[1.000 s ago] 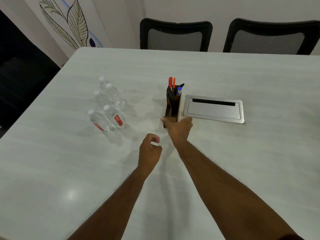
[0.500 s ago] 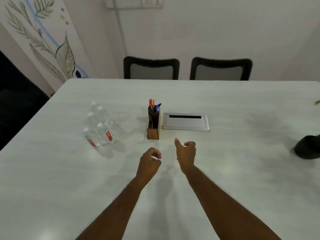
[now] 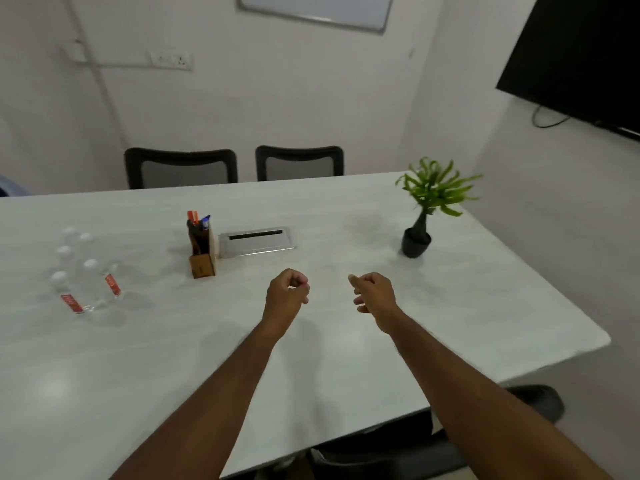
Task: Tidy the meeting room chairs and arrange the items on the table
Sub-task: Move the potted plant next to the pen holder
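Note:
A wooden pen holder (image 3: 203, 263) with orange and blue pens stands on the white table (image 3: 346, 358), just left of a metal cable hatch (image 3: 257, 241). Several clear water bottles (image 3: 85, 277) with red labels cluster at the left. A small potted plant (image 3: 420, 216) stands at the far right. My left hand (image 3: 286, 294) hovers over the table's middle, curled into a fist and holding nothing. My right hand (image 3: 374, 294) hovers beside it, loosely curled with the thumb out, also holding nothing. Neither hand touches any item.
Two black mesh chairs (image 3: 180, 168) (image 3: 300, 163) are pushed in at the far side. Another black chair (image 3: 535, 400) shows under the table's near right edge. A dark screen (image 3: 581, 57) hangs on the right wall.
My right hand has let go of the pen holder and drawn back. The view has pulled back and swung right, bringing the plant and screen into sight.

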{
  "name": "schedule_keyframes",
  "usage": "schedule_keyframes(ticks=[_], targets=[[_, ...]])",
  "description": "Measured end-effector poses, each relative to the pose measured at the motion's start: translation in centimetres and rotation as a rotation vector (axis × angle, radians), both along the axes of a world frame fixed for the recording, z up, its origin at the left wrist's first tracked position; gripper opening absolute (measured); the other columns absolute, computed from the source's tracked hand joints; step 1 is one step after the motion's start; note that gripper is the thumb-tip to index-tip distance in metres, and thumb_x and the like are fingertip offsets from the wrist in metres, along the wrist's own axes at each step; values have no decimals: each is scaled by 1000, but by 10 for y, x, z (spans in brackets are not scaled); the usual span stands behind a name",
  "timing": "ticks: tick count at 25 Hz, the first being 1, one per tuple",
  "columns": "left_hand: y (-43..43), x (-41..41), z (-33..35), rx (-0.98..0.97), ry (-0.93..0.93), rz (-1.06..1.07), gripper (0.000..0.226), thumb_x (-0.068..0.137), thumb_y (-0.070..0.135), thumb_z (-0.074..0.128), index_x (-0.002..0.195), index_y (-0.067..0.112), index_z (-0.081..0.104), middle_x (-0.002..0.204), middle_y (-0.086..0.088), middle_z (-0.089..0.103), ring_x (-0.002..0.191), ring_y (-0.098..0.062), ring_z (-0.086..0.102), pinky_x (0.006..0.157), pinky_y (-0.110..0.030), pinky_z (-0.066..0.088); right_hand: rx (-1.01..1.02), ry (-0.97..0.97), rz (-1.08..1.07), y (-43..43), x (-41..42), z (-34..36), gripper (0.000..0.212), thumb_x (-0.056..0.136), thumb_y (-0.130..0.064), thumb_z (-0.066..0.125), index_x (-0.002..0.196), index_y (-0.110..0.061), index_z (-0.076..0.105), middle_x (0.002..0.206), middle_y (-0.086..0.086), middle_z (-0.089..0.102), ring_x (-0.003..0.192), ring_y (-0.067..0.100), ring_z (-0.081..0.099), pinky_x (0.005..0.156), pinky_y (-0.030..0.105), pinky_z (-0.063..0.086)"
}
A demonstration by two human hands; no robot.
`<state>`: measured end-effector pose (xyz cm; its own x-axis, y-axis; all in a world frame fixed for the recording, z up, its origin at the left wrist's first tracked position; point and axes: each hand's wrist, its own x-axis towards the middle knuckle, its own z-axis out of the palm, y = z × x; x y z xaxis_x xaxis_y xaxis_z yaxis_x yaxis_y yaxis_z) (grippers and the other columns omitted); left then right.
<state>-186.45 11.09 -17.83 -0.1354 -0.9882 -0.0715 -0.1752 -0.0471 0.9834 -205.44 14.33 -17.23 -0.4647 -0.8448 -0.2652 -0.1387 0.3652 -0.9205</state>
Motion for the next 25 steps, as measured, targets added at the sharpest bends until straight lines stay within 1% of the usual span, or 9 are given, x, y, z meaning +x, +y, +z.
schedule_keyframes(ticks=[9, 14, 15, 17, 18, 19, 21, 23, 25], targets=[[6, -98, 20, -53, -7, -109, 12, 82, 4, 61, 79, 15, 60, 78, -3, 62, 56, -15, 60, 57, -27, 42, 11, 21, -118, 57, -136, 8, 24, 86, -31, 68, 84, -9, 60, 83, 9, 66, 67, 19, 63, 56, 28, 51], [-7, -199, 4, -45, -86, -144, 13, 83, 4, 59, 80, 17, 59, 78, -2, 61, 63, -17, 61, 53, -21, 42, 27, 15, -159, 54, -236, -12, 25, 87, -29, 68, 89, -5, 61, 84, 10, 66, 68, 19, 63, 58, 28, 53], [-12, -221, -2, -40, -109, -134, 12, 84, 5, 59, 81, 16, 59, 78, -2, 61, 67, -19, 61, 54, -21, 44, 34, 14, -150, 46, -259, -17, 25, 87, -28, 68, 90, -4, 61, 84, 10, 66, 69, 19, 63, 59, 29, 54], [-30, -271, -14, -27, -164, -98, 8, 84, 5, 59, 86, 13, 60, 85, -6, 63, 77, -22, 60, 65, -30, 51, 40, 16, -106, 18, -308, -30, 23, 86, -27, 68, 88, -5, 60, 83, 9, 65, 68, 18, 62, 61, 30, 54], [-42, -291, -18, -8, -186, -69, 8, 85, 5, 59, 88, 12, 60, 89, -8, 63, 81, -23, 60, 70, -33, 51, 40, 16, -86, 1, -328, -37, 21, 86, -25, 68, 87, -6, 60, 82, 9, 65, 67, 18, 62, 62, 32, 54], [-53, -305, -20, 16, -189, -40, 8, 85, 5, 58, 89, 12, 60, 91, -10, 63, 82, -23, 59, 70, -34, 50, 37, 22, -66, -15, -342, -41, 20, 85, -24, 69, 87, -7, 59, 82, 9, 64, 67, 19, 61, 64, 33, 53], [-76, -344, -31, 65, -186, 38, 8, 86, 7, 58, 91, 13, 60, 95, -11, 64, 84, -23, 59, 65, -30, 46, 49, 30, 24, -59, -377, -53, 20, 84, -23, 70, 89, -9, 57, 85, 10, 63, 70, 20, 60, 67, 35, 53], [-93, -367, -39, 103, -184, 101, 9, 86, 8, 58, 93, 14, 60, 98, -11, 64, 84, -21, 59, 64, -28, 44, 54, 43, 100, -102, -395, -64, 26, 82, -24, 72, 98, -10, 57, 95, 12, 64, 81, 25, 62, 77, 41, 54], [-101, -379, -46, 138, -191, 172, 9, 86, 8, 58, 93, 14, 59, 96, -10, 63, 78, -18, 60, 60, -24, 43, 59, 60, 175, -145, -403, -73, 37, 80, -22, 73, 110, -10, 54, 105, 13, 62, 94, 29, 62, 87, 46, 54]])
